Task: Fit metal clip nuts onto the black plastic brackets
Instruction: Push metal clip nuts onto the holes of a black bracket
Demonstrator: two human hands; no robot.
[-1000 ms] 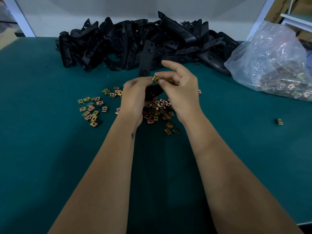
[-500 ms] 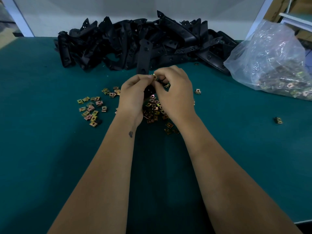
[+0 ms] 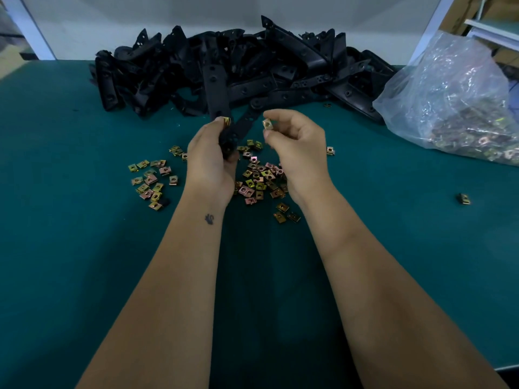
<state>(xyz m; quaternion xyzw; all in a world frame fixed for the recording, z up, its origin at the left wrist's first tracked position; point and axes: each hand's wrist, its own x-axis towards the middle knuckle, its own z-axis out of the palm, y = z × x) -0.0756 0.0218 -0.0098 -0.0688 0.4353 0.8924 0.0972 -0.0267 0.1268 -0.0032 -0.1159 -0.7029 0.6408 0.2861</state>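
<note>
A: Left hand (image 3: 209, 161) grips a bracket (image 3: 238, 127) above the bench (image 3: 70, 248), one clip (image 3: 227, 120) already seated by its thumb. What next?

B: Right hand (image 3: 295, 141) pinches a loose nut (image 3: 267, 124) at the bracket's 3 o'clock, apart. I'd turn its open mouth toward the free arm's edge, align with a hole, push square.

Both forearms are bare to the frame's lower edge, with no sleeves showing. The left hand (image 3: 210, 161) and right hand (image 3: 297, 147) are bare too. A small dark tattoo (image 3: 209, 219) marks the left wrist.
</note>
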